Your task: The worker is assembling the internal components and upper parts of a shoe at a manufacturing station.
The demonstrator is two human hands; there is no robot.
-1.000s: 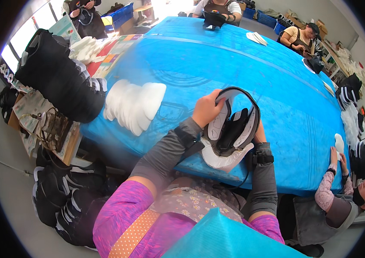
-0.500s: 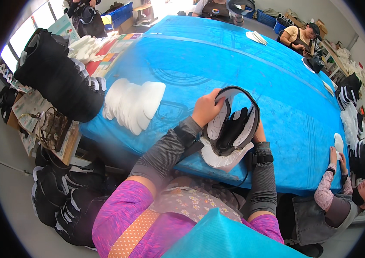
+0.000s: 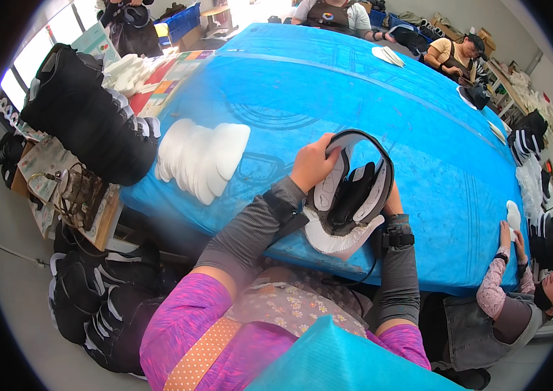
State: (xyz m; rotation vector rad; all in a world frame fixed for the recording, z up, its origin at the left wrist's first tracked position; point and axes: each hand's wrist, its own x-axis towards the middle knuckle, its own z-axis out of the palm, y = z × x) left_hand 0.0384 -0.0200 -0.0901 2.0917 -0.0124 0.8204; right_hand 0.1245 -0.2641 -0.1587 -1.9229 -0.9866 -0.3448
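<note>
From my distant place, I judge that the work on the cap [image 3: 349, 207] stands somewhere in the middle: the white brim [image 3: 338, 242] sits at its front, and white panels are seen along both inner sides. Whether all of this is fastened, I cannot tell. The brim shows bare white on the side toward me, so I suppose that some finishing is left. Also, a fanned row of white pieces [image 3: 201, 159] lies loose on the blue counter [image 3: 449, 195], to the left of the cap, and these seem not yet used. The cap is held over the near edge of the counter, in front of the body; if it touches the cover, I cannot say. Its open side faces up to my camera, the brim points back to the wearer, and the long axis goes from the brim away across the counter, leaning slightly to the right at the far end. My left hand [image 3: 312, 167] pinches the far left rim, with the thumb over the edge. My right hand [image 3: 394, 203] is at the right side, but the cap hides its fingers, so I cannot tell their grip.
</note>
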